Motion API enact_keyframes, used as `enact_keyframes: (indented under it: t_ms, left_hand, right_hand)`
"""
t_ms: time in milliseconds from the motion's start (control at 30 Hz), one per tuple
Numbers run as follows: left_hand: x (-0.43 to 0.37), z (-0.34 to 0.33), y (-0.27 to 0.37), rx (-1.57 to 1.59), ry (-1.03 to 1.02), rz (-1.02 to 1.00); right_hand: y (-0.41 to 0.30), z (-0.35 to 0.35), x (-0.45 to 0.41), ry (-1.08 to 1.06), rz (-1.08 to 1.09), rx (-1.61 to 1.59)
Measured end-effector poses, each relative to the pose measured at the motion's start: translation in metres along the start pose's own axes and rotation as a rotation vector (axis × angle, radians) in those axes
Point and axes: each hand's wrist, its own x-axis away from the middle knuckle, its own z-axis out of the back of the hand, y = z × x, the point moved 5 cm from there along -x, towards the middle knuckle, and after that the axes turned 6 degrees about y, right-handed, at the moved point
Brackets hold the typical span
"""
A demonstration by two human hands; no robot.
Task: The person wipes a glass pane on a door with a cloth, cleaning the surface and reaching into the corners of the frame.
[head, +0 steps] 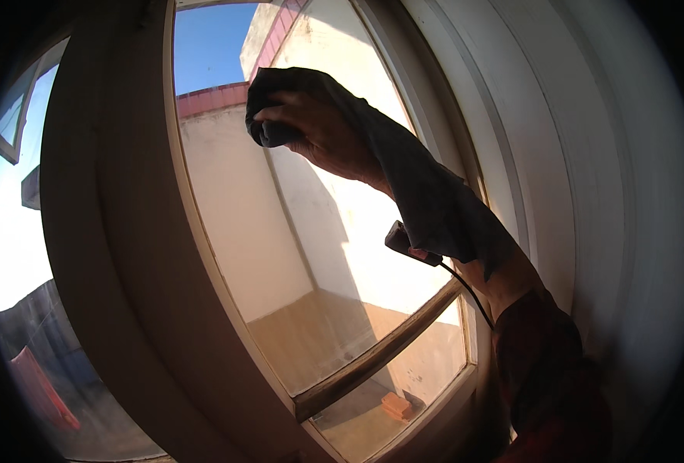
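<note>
My right hand (324, 130) is raised in front of the upper window pane (249, 202), with its fingers closed on a bunched dark cloth (429, 185). The cloth's loose part hangs back over the wrist and forearm. Whether the bunched end touches the glass I cannot tell. A small dark device (405, 243) with a black cable (472, 292) sits at the wrist, partly under the cloth. The sleeve above it is dark red and black. My left hand is out of view.
A horizontal bar (376, 350) crosses the window low down. Wide frame posts (122, 231) stand to the left, white panelling (585, 144) to the right. Beyond the glass are pale walls and an orange brick (397, 407). A red cloth (44, 388) shows through the far-left opening.
</note>
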Motion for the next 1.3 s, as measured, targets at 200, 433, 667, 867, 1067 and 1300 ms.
enact_keyframes:
  t_ms: [200, 433, 667, 867, 1067, 1300]
  left_hand:
    - [0.007, 0.009, -0.006, -0.016, -0.053, -0.049]
    - [0.001, 0.004, -0.012, 0.048, -0.141, -0.112]
    - [0.009, 0.014, -0.008, -0.017, -0.023, -0.069]
    - [0.002, 0.009, -0.008, -0.04, -0.012, -0.06]
    - [0.001, 0.01, -0.004, -0.062, 0.019, -0.034]
    - [0.002, 0.007, -0.007, -0.003, -0.09, -0.074]
  right_hand:
    - [-0.131, 0.046, 0.13, -0.423, -0.356, -0.105]
    - [-0.147, 0.077, 0.149, -0.609, -0.275, -0.113]
    - [0.005, -0.005, 0.004, -0.005, 0.033, 0.098]
    - [0.172, -0.037, -0.112, 0.074, 0.325, -0.276]
    - [0.177, -0.025, -0.092, -0.033, -0.047, 0.036]
    - [0.121, 0.04, 0.01, 0.088, -0.212, 0.002]
